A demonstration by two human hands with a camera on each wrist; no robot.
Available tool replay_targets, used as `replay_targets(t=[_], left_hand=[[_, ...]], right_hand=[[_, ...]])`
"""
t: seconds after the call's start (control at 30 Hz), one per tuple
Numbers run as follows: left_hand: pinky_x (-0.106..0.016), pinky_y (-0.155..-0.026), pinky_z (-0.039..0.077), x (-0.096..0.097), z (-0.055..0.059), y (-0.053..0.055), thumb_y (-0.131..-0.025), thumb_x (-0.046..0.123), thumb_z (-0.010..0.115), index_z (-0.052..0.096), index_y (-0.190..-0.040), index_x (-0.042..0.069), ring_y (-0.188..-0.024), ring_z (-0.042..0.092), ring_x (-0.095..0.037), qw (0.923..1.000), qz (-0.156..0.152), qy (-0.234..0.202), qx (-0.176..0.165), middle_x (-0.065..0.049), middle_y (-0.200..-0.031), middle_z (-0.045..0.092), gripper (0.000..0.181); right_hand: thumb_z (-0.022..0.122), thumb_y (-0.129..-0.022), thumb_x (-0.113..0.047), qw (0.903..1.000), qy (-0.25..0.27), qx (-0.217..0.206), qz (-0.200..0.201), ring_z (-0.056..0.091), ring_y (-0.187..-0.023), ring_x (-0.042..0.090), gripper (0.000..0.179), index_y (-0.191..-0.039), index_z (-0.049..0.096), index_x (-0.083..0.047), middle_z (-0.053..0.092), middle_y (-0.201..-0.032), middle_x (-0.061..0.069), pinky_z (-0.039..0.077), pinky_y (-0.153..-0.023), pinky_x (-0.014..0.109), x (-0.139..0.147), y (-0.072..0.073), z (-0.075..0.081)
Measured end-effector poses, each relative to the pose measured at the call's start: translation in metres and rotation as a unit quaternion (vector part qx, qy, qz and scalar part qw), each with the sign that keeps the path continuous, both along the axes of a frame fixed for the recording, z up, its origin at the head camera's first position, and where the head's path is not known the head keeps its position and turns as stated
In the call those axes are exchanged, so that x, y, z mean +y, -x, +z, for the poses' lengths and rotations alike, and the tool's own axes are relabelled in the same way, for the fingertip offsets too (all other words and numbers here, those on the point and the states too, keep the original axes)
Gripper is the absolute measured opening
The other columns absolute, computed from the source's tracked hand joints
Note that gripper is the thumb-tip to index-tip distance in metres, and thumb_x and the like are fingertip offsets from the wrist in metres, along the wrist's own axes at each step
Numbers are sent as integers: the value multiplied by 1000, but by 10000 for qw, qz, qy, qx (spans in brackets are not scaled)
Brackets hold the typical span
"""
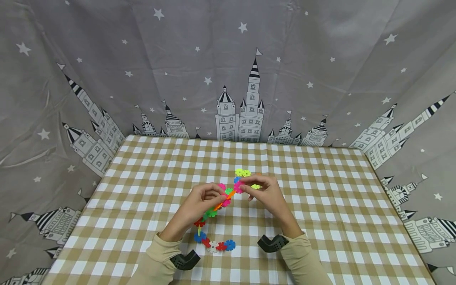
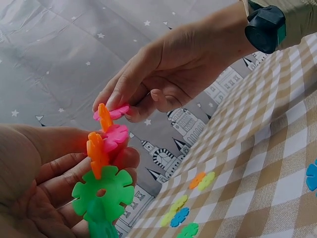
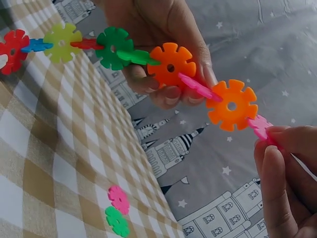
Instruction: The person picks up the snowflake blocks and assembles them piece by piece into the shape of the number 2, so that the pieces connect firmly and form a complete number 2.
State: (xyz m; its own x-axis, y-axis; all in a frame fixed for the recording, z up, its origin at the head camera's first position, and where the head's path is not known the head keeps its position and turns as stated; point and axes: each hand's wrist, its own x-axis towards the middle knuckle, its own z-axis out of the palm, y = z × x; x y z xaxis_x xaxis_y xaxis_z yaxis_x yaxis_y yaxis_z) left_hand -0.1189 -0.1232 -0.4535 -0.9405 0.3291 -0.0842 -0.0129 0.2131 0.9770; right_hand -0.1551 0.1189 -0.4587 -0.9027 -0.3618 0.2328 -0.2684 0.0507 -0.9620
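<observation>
Pinched by right hand at pink disc, by left hand along chain; slanting between, trailing past left grip.

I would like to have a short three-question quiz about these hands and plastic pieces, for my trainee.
1. True or false: the right hand pinches a pink, flower-shaped plastic disc.
2. In the chain of interlocked plastic discs, which colour directly follows that disc? A) blue B) white C) orange
3. Fill in, from the right wrist view: on the brown-and-white checked cloth, another pink disc lies beside a ____ disc.
Key: 1. true; 2. C, the orange disc; 3. green disc.
</observation>
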Motion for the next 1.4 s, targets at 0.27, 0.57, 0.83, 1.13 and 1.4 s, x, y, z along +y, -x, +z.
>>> replay_targets(t=[0.27,0.57,0.83,1.13,1.4], left_hand=[[-25,-78,59,2,0,-1,-99,20,71,71,-107,0,-87,73,-17,9999,141,46,78,-16,-101,76,22],[-25,-73,58,6,-1,-3,-97,21,74,73,-103,1,-82,72,-18,9990,408,168,78,-14,-96,78,21],[-24,-68,57,8,1,-3,-96,16,75,74,-101,0,-78,72,-13,9978,633,176,82,-14,-95,79,17],[-25,-69,57,10,1,-4,-97,14,74,74,-99,0,-77,72,-16,9981,555,218,117,-15,-94,79,15],[-24,-75,59,10,1,-4,-98,17,73,73,-103,0,-82,73,-15,9988,424,182,136,-15,-97,79,18]], right_hand=[[77,-92,-6,9998,-35,-169,-57,75,-77,22,15,-105,78,2,76,-100,22,62,-62,50,-2,-1,-1],[76,-92,-1,9994,244,-212,-102,75,-73,22,14,-103,76,7,74,-104,27,63,-61,36,-6,-3,-3],[74,-92,3,9993,350,-106,-59,73,-73,8,14,-103,74,11,71,-106,32,63,-61,40,-9,-5,-3],[75,-92,-1,9998,88,-168,23,74,-72,14,13,-103,76,7,74,-104,26,63,-65,47,-8,-6,1],[75,-93,-4,9995,33,-272,161,75,-79,10,16,-106,76,5,76,-103,25,64,-67,42,-5,-4,0]])
